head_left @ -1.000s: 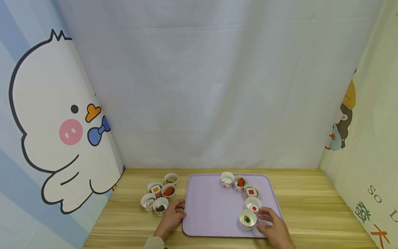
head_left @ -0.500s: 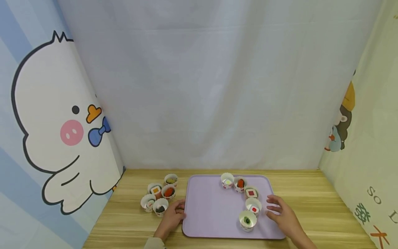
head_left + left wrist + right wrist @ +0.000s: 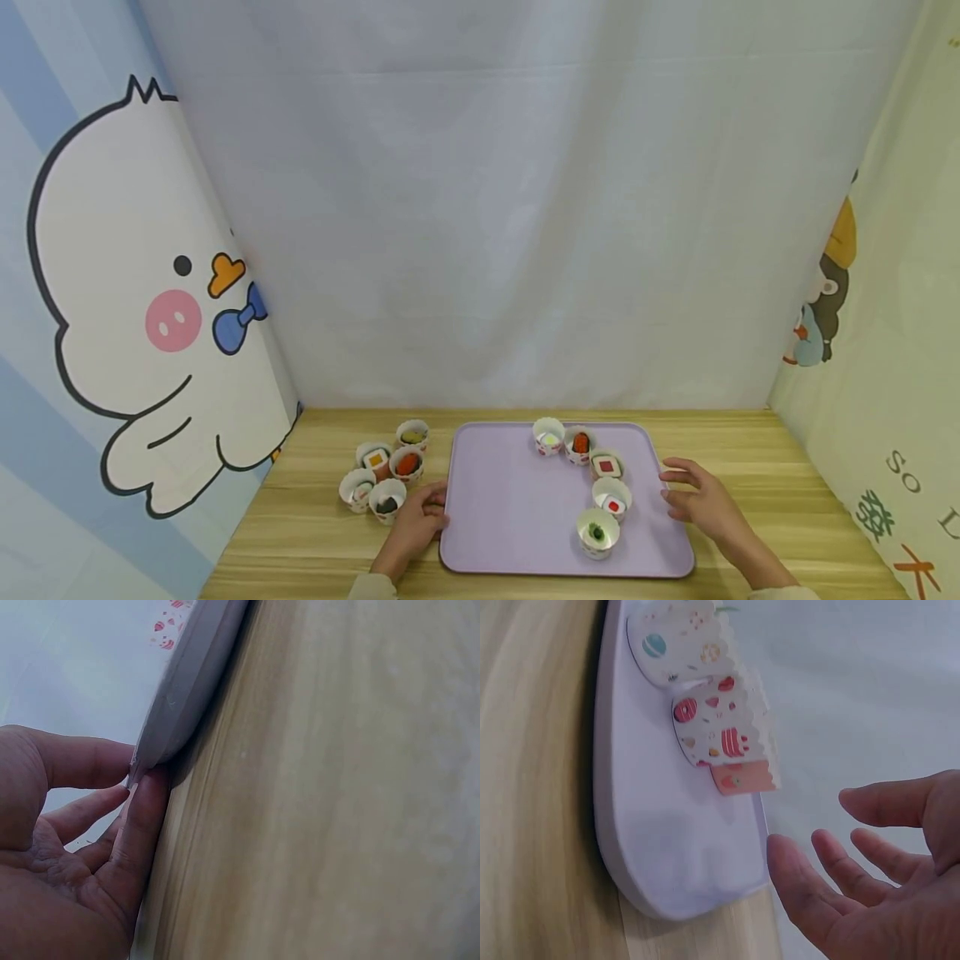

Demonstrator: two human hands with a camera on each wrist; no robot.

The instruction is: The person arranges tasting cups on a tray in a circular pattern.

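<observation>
A lilac tray (image 3: 517, 492) lies on the wooden table. My left hand (image 3: 416, 525) pinches its left edge, and the left wrist view shows the thumb on the rim of the tray (image 3: 187, 697) with a fingertip beneath. Several paper cups stand in a bent line on the tray's right half, among them the nearest cup (image 3: 597, 543) with a green-topped piece and another cup (image 3: 611, 492) with a red-and-white piece. My right hand (image 3: 705, 500) hovers by the tray's right edge, fingers spread and slightly bent. In the right wrist view nothing is between the fingers of that hand (image 3: 877, 870).
Left of the tray, several more paper cups cluster on the table (image 3: 750, 500), including one cup (image 3: 387, 507) with a dark piece close to my left hand. A pale curtain (image 3: 480, 250) hangs behind the table, with printed cloths on both sides.
My right hand has drawn back from the nearest cups, moving right and slightly away from me to the tray's right edge. The left hand, tray and cups stay in place.
</observation>
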